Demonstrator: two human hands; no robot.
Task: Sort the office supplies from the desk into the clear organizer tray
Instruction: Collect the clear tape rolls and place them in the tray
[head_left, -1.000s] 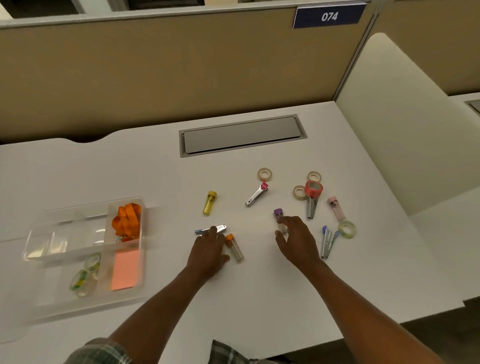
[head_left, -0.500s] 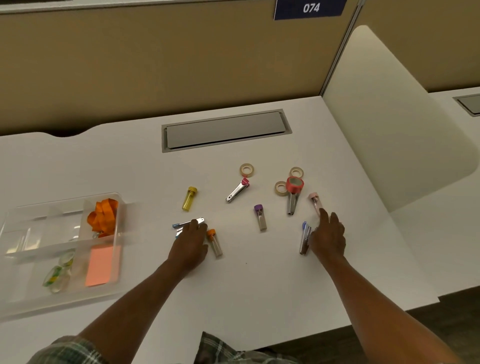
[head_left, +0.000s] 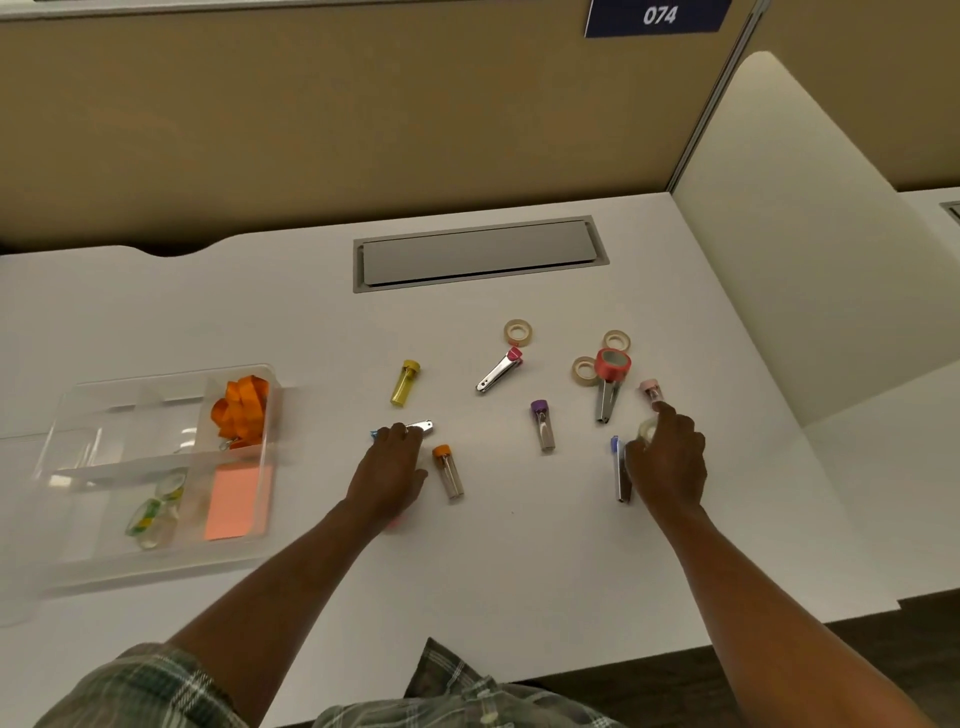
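Soft, even overhead indoor light
Faint shadows on the desk (head_left: 519, 561); straight lines bow toward the edges; the clear tray (head_left: 156, 564) looks slightly smeared.

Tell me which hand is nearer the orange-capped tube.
Left. The left hand lies right beside the orange-capped tube, on its left; the right hand is well off to the tube's right, beyond the purple-capped tube.

head cam, wide-angle, worn on the person | sits over near edge of desk (head_left: 156, 322) | faces forward and steeply down | close range: left forearm (head_left: 270, 587) and right forearm (head_left: 769, 597) enter from bottom | frame reaches partition (head_left: 311, 130) at top, organizer tray (head_left: 156, 569) at left
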